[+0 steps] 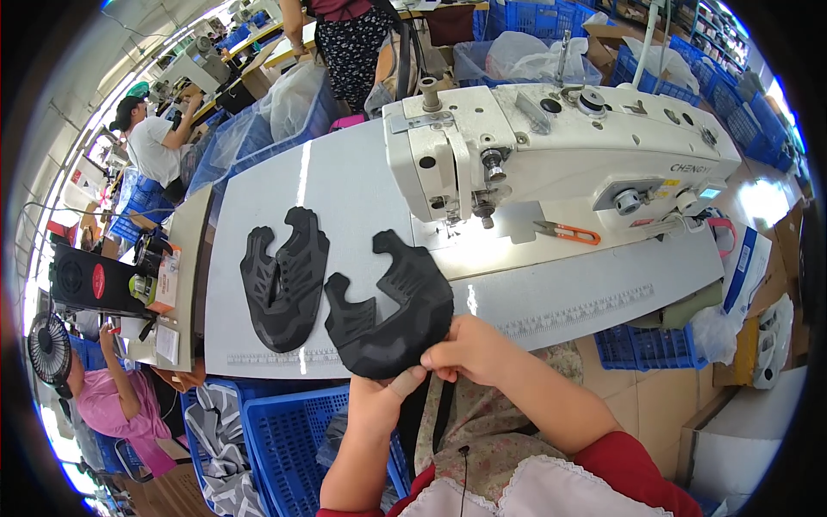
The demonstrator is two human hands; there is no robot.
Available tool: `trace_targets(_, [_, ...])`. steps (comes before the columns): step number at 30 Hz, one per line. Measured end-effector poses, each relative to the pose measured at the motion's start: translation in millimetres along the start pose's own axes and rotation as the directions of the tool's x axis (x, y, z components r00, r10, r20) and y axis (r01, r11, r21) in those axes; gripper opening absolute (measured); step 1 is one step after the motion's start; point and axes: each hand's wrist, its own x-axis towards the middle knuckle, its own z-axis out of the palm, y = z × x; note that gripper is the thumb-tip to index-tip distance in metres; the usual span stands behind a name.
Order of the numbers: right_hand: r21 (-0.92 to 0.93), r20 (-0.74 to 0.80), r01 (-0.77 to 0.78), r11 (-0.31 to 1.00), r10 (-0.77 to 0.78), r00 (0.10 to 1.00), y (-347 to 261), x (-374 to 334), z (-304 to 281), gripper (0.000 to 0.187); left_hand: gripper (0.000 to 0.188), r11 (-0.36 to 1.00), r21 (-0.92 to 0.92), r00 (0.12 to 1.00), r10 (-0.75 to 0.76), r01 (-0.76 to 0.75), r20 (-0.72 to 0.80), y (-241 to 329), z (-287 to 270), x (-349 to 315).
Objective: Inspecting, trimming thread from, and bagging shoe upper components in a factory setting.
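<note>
Floral apron (491, 439) below our left hand (381, 401) and right hand (469, 350), pinching a black upper (405, 336).
Likely positioning; we next need steady grip.

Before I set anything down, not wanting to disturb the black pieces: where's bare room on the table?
Bare tabletop: beyond the flat black piece, left of the sewing machine; also around the ruler strip right of the right hand. Crowded: front middle, with the held black piece and left hand.
</note>
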Motion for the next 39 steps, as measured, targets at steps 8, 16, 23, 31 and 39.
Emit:
trace_targets(8, [0.212,0.076,-0.033,0.977,0.017,0.997,4.3,1.6,-8.0,0.023,0.045,0.967,-0.241,0.996,-0.077,0.086,0.045,-10.8,-9.2,-0.6])
trace_targets(16, [0.164,0.029,0.017,0.986,-0.022,0.999,4.4,-0.2,-11.8,0.018,0.049,0.969,-0.230,0.993,-0.068,0.089,0.100,-13.1,-8.2,2.5])
trace_targets(23, [-0.211,-0.072,0.074,0.975,-0.091,0.993,-15.2,-12.2,-20.9,0.017,0.043,0.973,-0.223,0.996,-0.077,0.067,-0.036,-12.7,1.3,0.2])
trace_targets(31, [-0.925,-0.161,-0.379,0.011,-0.916,0.368,-17.5,-33.5,-155.4,0.022,0.043,0.946,-0.311,0.996,-0.087,0.090,0.023,-21.1,-5.8,-0.2])
trace_targets(39, [-0.916,-0.147,-0.399,-0.037,-0.896,0.420,-12.4,-49.6,-163.6,0.019,0.043,0.940,-0.319,0.993,-0.112,0.120,0.041,-20.0,-4.2,0.2])
